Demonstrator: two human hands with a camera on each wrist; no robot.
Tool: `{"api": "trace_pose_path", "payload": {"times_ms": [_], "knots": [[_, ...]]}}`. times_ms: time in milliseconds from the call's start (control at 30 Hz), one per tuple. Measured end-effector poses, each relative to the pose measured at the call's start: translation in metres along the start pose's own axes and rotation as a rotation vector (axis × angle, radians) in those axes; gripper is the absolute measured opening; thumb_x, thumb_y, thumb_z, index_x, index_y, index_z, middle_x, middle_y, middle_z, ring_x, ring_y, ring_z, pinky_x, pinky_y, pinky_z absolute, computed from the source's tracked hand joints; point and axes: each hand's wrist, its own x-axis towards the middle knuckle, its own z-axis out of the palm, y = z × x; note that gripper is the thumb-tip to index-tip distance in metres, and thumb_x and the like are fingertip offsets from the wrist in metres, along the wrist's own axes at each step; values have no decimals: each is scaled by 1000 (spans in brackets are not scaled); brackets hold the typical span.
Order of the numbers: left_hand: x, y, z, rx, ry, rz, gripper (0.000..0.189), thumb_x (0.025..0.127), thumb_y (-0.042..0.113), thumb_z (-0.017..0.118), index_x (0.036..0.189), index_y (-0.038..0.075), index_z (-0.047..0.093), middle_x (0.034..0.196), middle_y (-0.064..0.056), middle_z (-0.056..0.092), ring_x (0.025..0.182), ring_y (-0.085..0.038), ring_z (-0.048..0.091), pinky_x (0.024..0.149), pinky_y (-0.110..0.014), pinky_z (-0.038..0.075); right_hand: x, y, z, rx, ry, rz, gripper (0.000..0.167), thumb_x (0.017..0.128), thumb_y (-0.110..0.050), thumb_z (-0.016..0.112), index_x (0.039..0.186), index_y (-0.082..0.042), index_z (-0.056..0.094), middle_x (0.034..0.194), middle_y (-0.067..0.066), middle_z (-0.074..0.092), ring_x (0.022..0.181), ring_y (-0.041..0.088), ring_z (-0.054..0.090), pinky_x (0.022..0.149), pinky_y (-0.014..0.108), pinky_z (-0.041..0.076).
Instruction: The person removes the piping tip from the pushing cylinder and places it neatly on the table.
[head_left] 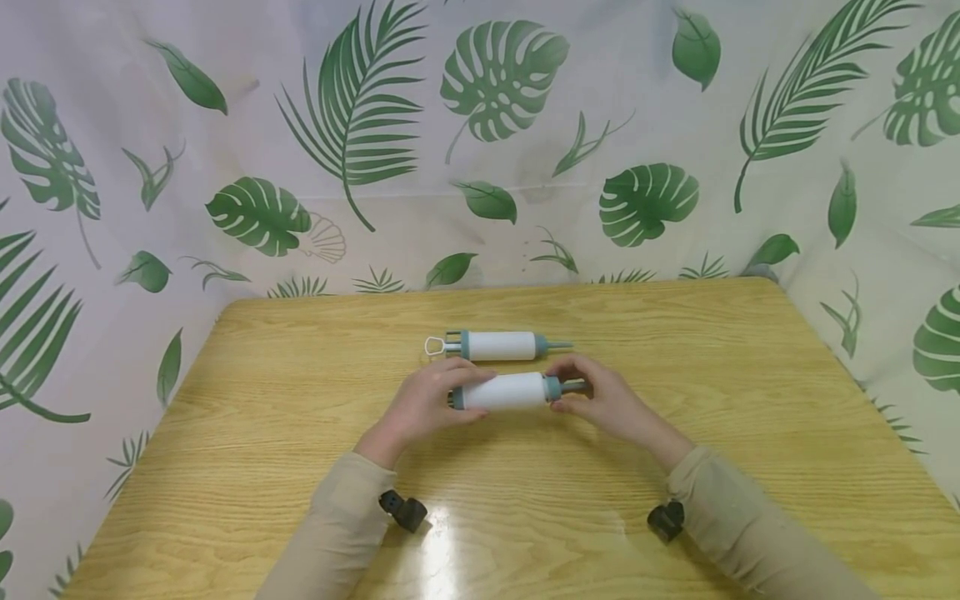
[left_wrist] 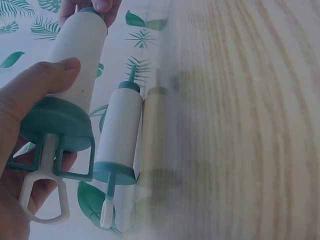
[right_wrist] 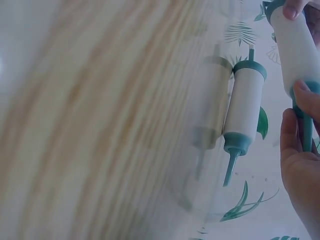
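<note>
Both hands hold a thick syringe [head_left: 504,392] with a white barrel and teal ends, tilted slightly above the table. My left hand [head_left: 427,400] grips the barrel at its handle end, thumb across the white side. In the left wrist view, a white loop handle [left_wrist: 62,200] sticks out past the teal frame there. At the other end, my right hand [head_left: 600,396] pinches the teal collar with thumb and fingers, around the thin teal nozzle [right_wrist: 307,132]. Just behind, a second matching syringe [head_left: 502,345] lies on the table, its loop handle to the left and its nozzle to the right.
The wood-grain table [head_left: 525,517] has a glossy surface that reflects the lying syringe in both wrist views. A white cloth [head_left: 420,225] printed with green leaves hangs behind the table and along its sides.
</note>
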Motion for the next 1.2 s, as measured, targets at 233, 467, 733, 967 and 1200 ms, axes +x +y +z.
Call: {"api": "trace_pose_path", "payload": {"times_ms": [233, 467, 733, 967, 1200], "knots": [[1, 0, -1, -69, -45, -72, 47, 74, 22, 84, 118, 18, 69, 113, 2, 64, 101, -16, 59, 82, -33, 51, -1, -1, 2, -3, 11, -38, 39, 78, 4, 74, 113, 1, 56, 111, 14, 59, 104, 33, 58, 85, 44, 53], [2, 1, -3, -94, -61, -88, 47, 74, 22, 84, 118, 17, 69, 114, 2, 64, 101, -15, 59, 81, -33, 51, -1, -3, 3, 21, 22, -53, 40, 77, 9, 73, 111, 3, 55, 111, 16, 58, 104, 36, 57, 87, 47, 51], [2, 2, -5, -113, -79, -99, 47, 75, 22, 83, 119, 17, 68, 114, 2, 64, 103, -15, 58, 84, -34, 50, -1, 1, 2, 3, 31, -56, 41, 75, 8, 75, 110, 0, 55, 111, 14, 58, 104, 32, 57, 86, 44, 51], [4, 1, -6, -110, -78, -83, 46, 75, 23, 83, 119, 17, 69, 113, 2, 64, 101, -14, 58, 83, -32, 50, -1, -1, 0, 59, -5, 6, 45, 76, -4, 79, 112, -2, 53, 112, 11, 56, 107, 31, 54, 89, 49, 49], [2, 0, -7, -113, -61, -58, 46, 74, 20, 84, 117, 16, 69, 111, 3, 65, 99, -14, 59, 82, -34, 51, -1, -1, -2, 77, -71, 79, 42, 94, -19, 62, 128, 2, 50, 126, 18, 54, 110, 33, 55, 89, 39, 50]]}}
